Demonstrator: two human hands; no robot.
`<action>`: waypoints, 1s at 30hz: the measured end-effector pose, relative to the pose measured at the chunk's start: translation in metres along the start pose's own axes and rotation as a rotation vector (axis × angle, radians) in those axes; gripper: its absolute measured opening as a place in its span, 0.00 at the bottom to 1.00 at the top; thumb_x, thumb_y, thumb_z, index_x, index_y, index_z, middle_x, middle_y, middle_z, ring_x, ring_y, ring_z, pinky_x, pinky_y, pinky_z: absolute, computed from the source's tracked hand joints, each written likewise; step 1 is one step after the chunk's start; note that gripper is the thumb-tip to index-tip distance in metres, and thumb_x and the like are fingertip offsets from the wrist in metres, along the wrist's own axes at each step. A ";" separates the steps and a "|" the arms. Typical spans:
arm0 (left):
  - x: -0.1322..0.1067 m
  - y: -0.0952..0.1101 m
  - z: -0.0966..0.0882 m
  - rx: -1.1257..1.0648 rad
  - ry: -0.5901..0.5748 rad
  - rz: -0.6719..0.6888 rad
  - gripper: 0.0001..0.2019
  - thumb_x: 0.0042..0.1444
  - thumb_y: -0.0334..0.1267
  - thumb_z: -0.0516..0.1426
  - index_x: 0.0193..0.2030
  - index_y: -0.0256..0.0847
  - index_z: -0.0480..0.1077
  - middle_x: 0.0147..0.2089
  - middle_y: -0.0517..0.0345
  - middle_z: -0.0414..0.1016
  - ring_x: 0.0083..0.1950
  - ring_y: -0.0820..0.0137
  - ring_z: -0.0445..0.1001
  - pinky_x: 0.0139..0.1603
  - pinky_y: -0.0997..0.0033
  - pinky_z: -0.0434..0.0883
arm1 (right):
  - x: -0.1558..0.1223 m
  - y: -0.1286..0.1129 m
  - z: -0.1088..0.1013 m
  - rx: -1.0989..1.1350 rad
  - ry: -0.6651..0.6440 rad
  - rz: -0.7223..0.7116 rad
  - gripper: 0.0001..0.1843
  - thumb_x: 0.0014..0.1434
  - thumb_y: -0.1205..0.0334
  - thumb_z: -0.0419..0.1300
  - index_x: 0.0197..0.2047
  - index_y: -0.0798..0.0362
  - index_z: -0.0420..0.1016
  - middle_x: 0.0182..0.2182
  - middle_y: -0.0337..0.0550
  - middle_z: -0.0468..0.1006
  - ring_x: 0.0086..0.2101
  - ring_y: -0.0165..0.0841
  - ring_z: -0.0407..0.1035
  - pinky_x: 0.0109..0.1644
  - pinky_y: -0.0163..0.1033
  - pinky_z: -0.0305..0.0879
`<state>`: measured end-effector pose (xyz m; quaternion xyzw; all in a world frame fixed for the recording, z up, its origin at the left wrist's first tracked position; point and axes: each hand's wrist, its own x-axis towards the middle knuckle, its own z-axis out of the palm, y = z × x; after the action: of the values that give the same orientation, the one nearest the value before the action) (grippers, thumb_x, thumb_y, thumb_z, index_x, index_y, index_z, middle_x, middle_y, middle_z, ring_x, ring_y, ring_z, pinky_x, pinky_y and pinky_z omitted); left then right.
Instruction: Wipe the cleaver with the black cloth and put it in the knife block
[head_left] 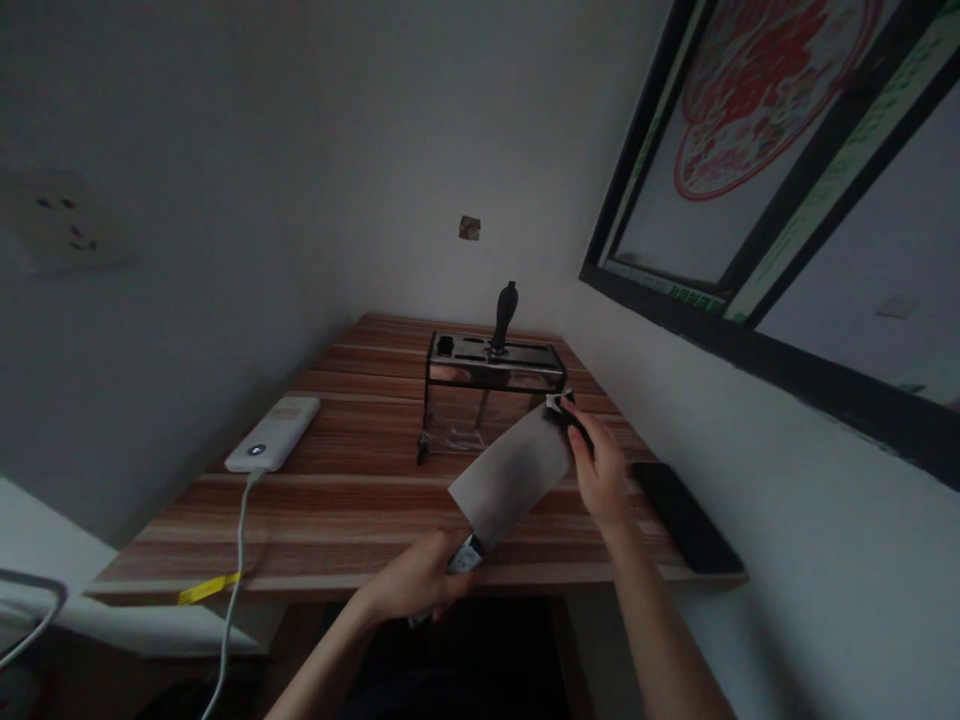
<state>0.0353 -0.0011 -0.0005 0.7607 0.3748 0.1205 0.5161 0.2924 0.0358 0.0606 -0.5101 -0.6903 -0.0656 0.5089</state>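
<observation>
My left hand [424, 575] is wrapped round the handle of a cleaver [514, 475] just over the table's front edge. The wide blade slants up and to the right, one flat face towards me. At the blade's far end, my right hand [598, 462] is closed on a dark, cloth-like piece with a pale edge [559, 405], pressed against the blade; its exact kind is unclear. Right behind the blade stands a knife rack [495, 372] with a slotted metal top and clear sides. A single tool with a black handle [505, 315] stands upright in it.
A white power bank [274, 433] with a white cable [240, 550] lies at the left of the wood-striped table [360, 400]. A black phone [686, 515] rests at the right edge. Walls close in both sides, with a framed picture [750, 120] and a socket [71, 220].
</observation>
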 end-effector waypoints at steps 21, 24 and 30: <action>-0.007 0.003 0.005 0.067 0.165 0.083 0.11 0.55 0.44 0.53 0.29 0.40 0.60 0.19 0.68 0.60 0.21 0.77 0.61 0.23 0.80 0.58 | -0.043 0.059 0.005 0.508 0.259 0.709 0.26 0.51 0.44 0.62 0.46 0.54 0.78 0.46 0.50 0.79 0.48 0.44 0.71 0.53 0.49 0.65; -0.009 0.003 0.006 0.125 0.186 0.096 0.11 0.55 0.46 0.54 0.32 0.39 0.64 0.24 0.65 0.66 0.25 0.76 0.63 0.27 0.78 0.61 | -0.058 0.055 0.019 0.587 0.160 0.796 0.26 0.49 0.43 0.63 0.44 0.53 0.79 0.42 0.49 0.81 0.42 0.44 0.75 0.46 0.47 0.70; -0.019 0.003 0.015 0.277 0.263 -0.033 0.18 0.56 0.48 0.52 0.48 0.40 0.67 0.41 0.50 0.75 0.41 0.62 0.70 0.44 0.68 0.66 | -0.069 0.049 0.028 0.601 0.014 0.798 0.24 0.47 0.43 0.65 0.40 0.52 0.80 0.42 0.48 0.81 0.44 0.46 0.74 0.48 0.49 0.68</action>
<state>0.0318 -0.0258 -0.0006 0.7959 0.4643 0.1579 0.3550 0.3100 0.0322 -0.0266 -0.5649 -0.4261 0.3326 0.6234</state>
